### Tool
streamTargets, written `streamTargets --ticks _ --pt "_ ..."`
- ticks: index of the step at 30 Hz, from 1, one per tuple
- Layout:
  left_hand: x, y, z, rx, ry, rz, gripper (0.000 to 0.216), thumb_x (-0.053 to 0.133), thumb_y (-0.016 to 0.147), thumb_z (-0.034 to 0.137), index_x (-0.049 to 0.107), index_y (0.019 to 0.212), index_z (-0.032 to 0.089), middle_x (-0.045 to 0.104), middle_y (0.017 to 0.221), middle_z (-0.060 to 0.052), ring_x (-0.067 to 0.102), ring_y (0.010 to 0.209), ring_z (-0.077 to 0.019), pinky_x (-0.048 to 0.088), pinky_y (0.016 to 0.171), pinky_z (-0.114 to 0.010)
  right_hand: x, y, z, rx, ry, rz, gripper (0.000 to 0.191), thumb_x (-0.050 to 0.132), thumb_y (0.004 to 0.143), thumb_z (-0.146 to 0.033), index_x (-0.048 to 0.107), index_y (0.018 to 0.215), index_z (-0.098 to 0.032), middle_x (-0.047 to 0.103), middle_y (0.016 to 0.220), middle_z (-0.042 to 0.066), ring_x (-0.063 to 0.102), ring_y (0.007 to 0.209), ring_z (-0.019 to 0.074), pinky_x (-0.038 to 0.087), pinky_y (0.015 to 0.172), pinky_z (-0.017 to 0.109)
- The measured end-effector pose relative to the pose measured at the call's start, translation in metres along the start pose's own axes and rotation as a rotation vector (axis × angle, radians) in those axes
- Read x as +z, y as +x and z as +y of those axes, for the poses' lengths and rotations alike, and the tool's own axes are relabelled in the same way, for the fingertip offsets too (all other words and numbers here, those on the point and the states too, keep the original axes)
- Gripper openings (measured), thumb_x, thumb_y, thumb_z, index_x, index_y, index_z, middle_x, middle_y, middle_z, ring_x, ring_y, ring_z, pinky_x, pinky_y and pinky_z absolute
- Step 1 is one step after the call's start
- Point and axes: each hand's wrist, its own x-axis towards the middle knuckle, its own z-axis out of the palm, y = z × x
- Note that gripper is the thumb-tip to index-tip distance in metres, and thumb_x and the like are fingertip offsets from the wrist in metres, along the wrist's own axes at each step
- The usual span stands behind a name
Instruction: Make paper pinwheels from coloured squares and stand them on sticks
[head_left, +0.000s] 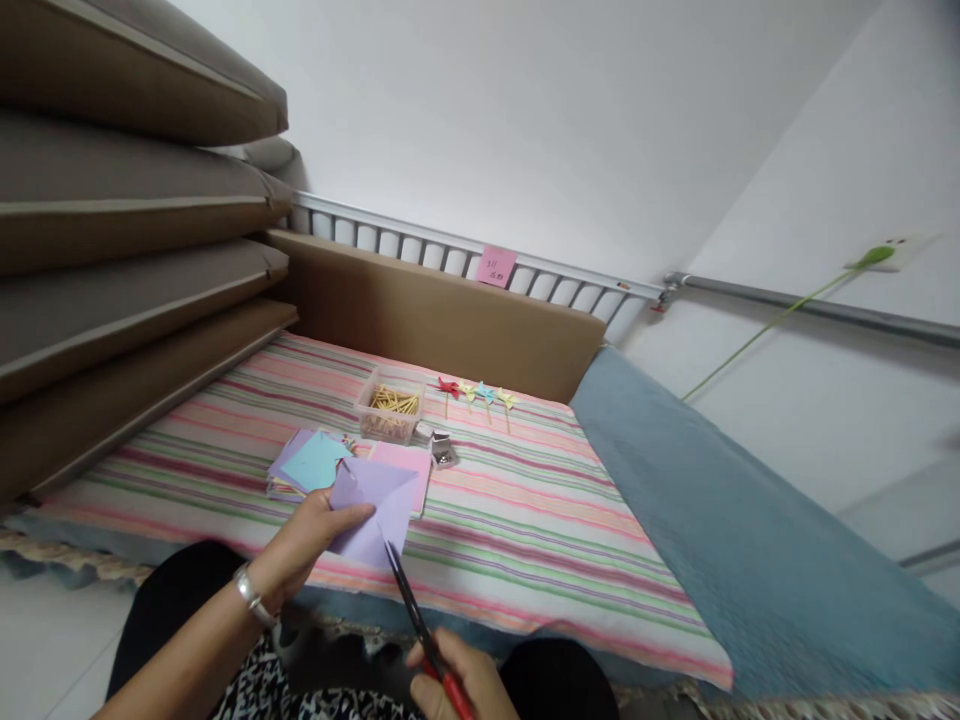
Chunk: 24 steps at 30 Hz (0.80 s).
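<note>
My left hand pinches a square sheet of lilac paper by its left side and holds it over the striped cloth. My right hand grips red-handled scissors at the bottom of the view. Their dark blades point up and meet the paper's lower corner. A silver bracelet sits on my left wrist. A stack of coloured paper squares lies just beyond the left hand.
A clear plastic box of wooden sticks stands further back, with several small paper pinwheels to its right and a small metal object near it. Brown cushions are piled at left. A blue blanket lies at right.
</note>
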Motion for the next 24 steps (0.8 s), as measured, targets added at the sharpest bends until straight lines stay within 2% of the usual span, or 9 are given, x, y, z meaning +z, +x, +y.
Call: streamTargets --ticks 5,9,12,16,21,24 --pt "-0.004 0.0 -0.006 -0.001 0.015 -0.054 0.03 0.076 0.057 0.028 0.07 0.081 0.012 0.073 0.072 -0.005 0.064 0.063 -0.0194 0.048 0.064 -0.028 -0.002 0.003 -0.004 -0.001 -0.01 -0.086 0.029 0.057 0.073 -0.042 0.057 0.088 -0.018 0.045 0.055 -0.005 0.042 0.045 0.0077 0.034 0.045 0.018" --pt "-0.006 0.001 -0.01 0.013 0.016 -0.089 0.031 0.074 0.06 0.029 0.068 0.085 0.012 0.073 0.075 -0.006 0.065 0.069 -0.0209 0.048 0.069 -0.031 -0.001 0.005 -0.008 -0.014 -0.076 -0.083 0.025 0.057 0.074 -0.037 0.057 0.089 -0.017 0.044 0.055 -0.005 0.044 0.047 0.0086 0.033 0.045 0.018" --pt "-0.008 0.003 -0.011 0.019 0.018 -0.064 0.032 0.075 0.059 0.029 0.068 0.086 0.012 0.073 0.075 -0.005 0.064 0.069 -0.0201 0.047 0.069 -0.03 0.0 0.006 -0.008 -0.038 -0.112 -0.081 0.025 0.056 0.076 -0.038 0.057 0.09 -0.017 0.043 0.056 -0.005 0.044 0.048 0.009 0.033 0.045 0.018" --pt "-0.013 0.006 -0.012 0.018 0.048 -0.013 0.032 0.075 0.057 0.028 0.068 0.082 0.01 0.072 0.069 -0.004 0.061 0.059 -0.0162 0.044 0.06 -0.026 0.0 0.005 -0.005 -0.071 -0.155 -0.096 0.03 0.054 0.077 -0.044 0.057 0.092 -0.017 0.043 0.057 -0.004 0.043 0.049 0.0093 0.035 0.047 0.019" --pt "-0.019 0.012 -0.014 0.041 0.105 0.049 0.03 0.075 0.058 0.031 0.067 0.078 0.011 0.069 0.063 -0.002 0.057 0.053 -0.014 0.041 0.054 -0.024 -0.004 0.001 0.0 -0.077 -0.203 -0.118 0.036 0.051 0.079 -0.051 0.056 0.097 -0.019 0.049 0.06 -0.003 0.045 0.051 0.0099 0.038 0.052 0.019" --pt "-0.021 0.015 -0.011 0.072 0.129 0.066 0.031 0.074 0.058 0.032 0.067 0.079 0.01 0.067 0.061 -0.001 0.055 0.052 -0.0129 0.039 0.053 -0.023 -0.006 -0.001 0.003 -0.084 -0.226 -0.142 0.035 0.049 0.082 -0.049 0.054 0.101 -0.021 0.054 0.062 -0.003 0.049 0.056 0.0112 0.04 0.058 0.02"
